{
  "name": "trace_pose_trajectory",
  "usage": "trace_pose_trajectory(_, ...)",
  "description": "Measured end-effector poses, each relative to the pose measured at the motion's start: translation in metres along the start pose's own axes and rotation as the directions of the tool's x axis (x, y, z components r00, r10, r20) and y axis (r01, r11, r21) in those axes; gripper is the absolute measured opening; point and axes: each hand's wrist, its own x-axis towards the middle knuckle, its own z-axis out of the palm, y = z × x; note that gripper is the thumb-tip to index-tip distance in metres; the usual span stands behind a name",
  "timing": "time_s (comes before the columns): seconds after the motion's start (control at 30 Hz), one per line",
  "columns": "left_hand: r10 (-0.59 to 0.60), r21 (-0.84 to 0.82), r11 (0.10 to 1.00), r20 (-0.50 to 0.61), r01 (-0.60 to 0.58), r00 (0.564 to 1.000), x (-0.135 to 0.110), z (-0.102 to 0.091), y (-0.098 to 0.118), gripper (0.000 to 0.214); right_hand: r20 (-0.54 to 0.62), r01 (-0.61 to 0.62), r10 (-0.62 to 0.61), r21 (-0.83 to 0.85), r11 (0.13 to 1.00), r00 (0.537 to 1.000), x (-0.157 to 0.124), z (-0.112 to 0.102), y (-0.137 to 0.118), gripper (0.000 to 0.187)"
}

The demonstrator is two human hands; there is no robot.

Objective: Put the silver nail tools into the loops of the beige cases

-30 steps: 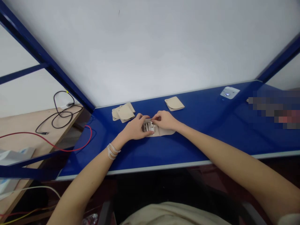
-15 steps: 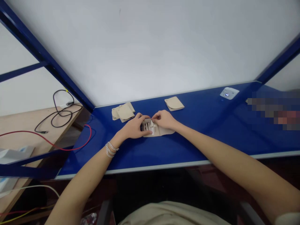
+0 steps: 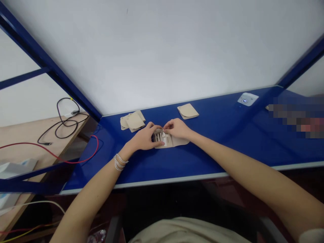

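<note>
A beige folding case (image 3: 180,141) lies opened out on the blue table, with several slim metal tools (image 3: 158,137) in a row on its left side; it looks like a manicure set. My left hand (image 3: 143,138) grips the case's left part, thumb at the near edge and fingers at the far edge. Fingertips pinched, my right hand (image 3: 178,128) is at the top of a white strip (image 3: 165,139) beside the tools. What sits between those fingertips is too small to make out. Part of the case is hidden under both hands.
Several closed beige cases (image 3: 135,121) overlap behind my left hand. Another closed case (image 3: 188,111) lies farther back. At the back right is a white device (image 3: 248,99) with a lit ring. Black (image 3: 67,126) and red cables (image 3: 95,148) are on the left.
Hardly anything differs. My right fingertips have shifted very slightly at the top of the white strip, and the view has tilted a little.
</note>
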Motion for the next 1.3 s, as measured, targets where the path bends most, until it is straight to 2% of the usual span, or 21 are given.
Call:
trace_pose_trajectory(0.17,0.011,0.005,1.000,0.000,-0.011,1.000,-0.0002,-0.0002,-0.0011,0.070,-0.019,-0.046,0.046,0.013,0.999,0.999,0.0005,0.0009,-0.0023,0.018)
trace_pose_trajectory(0.9,0.026,0.015,1.000,0.006,-0.027,1.000,0.0004,0.0004,-0.0024,0.068,-0.067,-0.095,0.099,0.069,0.993,0.993,0.0034,-0.0002,-0.0033,0.016)
trace_pose_trajectory(1.3,-0.002,0.021,1.000,0.032,0.002,0.999,0.0005,-0.0021,-0.0005,0.069,-0.106,-0.130,0.138,0.083,0.988,0.985,0.0089,0.0041,0.0028,0.015)
